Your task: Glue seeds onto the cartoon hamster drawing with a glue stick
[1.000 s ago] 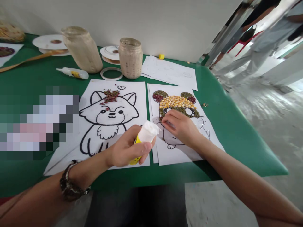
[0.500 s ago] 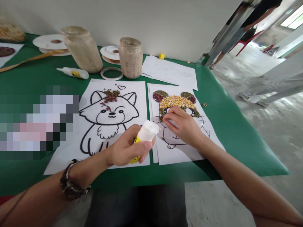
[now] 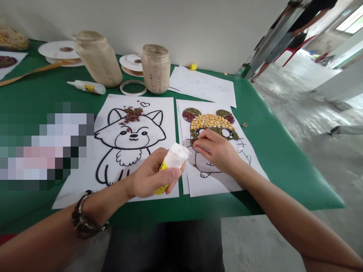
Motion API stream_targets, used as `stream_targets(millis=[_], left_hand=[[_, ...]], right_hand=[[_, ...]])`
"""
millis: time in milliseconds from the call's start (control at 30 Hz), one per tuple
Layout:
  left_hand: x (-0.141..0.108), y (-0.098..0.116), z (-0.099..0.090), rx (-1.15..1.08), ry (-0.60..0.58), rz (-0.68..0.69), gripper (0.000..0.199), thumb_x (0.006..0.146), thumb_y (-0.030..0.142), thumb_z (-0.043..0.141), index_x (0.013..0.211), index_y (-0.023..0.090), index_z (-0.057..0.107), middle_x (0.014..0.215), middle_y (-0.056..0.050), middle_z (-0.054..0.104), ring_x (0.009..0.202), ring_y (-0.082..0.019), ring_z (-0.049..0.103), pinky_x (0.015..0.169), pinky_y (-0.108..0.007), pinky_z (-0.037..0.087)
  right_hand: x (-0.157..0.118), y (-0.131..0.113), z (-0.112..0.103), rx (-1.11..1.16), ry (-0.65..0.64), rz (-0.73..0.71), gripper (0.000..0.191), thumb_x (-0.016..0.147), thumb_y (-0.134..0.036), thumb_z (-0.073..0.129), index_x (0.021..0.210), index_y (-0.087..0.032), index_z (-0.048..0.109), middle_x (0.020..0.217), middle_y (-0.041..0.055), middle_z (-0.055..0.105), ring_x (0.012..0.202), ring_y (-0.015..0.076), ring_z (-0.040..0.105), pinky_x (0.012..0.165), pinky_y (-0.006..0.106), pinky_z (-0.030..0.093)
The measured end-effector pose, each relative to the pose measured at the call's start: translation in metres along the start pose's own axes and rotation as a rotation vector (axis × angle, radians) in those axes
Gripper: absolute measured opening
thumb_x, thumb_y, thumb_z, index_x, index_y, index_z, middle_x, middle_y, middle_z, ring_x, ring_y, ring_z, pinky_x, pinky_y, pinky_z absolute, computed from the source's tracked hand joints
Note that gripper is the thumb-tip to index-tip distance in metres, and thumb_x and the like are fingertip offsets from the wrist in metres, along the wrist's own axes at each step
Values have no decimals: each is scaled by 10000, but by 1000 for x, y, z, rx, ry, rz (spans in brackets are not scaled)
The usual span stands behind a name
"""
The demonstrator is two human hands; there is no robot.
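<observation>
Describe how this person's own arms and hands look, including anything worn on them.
The left hand and right hand are ungloved, with no sleeve showing on either forearm. A chunky dark bracelet with paler strands circles the left wrist; its material is hard to tell. The right wrist is bare.
</observation>
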State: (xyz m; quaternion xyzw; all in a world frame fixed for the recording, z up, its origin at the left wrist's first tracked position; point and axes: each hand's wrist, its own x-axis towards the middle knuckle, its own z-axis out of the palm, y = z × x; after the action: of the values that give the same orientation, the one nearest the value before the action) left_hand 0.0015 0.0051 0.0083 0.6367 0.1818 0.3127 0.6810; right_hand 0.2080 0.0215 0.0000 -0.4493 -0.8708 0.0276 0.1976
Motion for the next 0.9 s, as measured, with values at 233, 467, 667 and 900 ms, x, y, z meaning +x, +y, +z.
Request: stream_targets(millis=[233,467,667,900], left_hand=[[-1,-1,1,-22,12,-9,483,749,564,476,480,167,420,400,13,419,350,-80,356,371,-231,265],[-1,-3,0,-3,29,10,477,749,559,478,471,175,427,390,9,419,386,-98,378,402,-245,294],[-1,-1,0,2,22,0,459,753,545,476,489,172,429,385,16,425,354,-86,371,385,-235,291],[0,0,0,0,3,19,447,759,526,487,497,170,423,397,14,422,349,-78,363,366,-223,272]], right_hand=[[0,0,-1,28,15,-14,197,854,-196,446,761,-151,614,811,55,527,728,128,520,648,258,431],[-2,0,-2,-11,-16,-39,227,864,-205,423,767,-161,624,806,59,536,718,129,515,636,261,443],[-5,1,-3,-43,-22,-95,225,855,-174,421,757,-153,622,793,69,547,717,138,526,634,271,458],[-4,-1,-6,-10,-5,-80,223,856,-180,414,770,-144,617,797,76,550,720,141,527,638,275,453]])
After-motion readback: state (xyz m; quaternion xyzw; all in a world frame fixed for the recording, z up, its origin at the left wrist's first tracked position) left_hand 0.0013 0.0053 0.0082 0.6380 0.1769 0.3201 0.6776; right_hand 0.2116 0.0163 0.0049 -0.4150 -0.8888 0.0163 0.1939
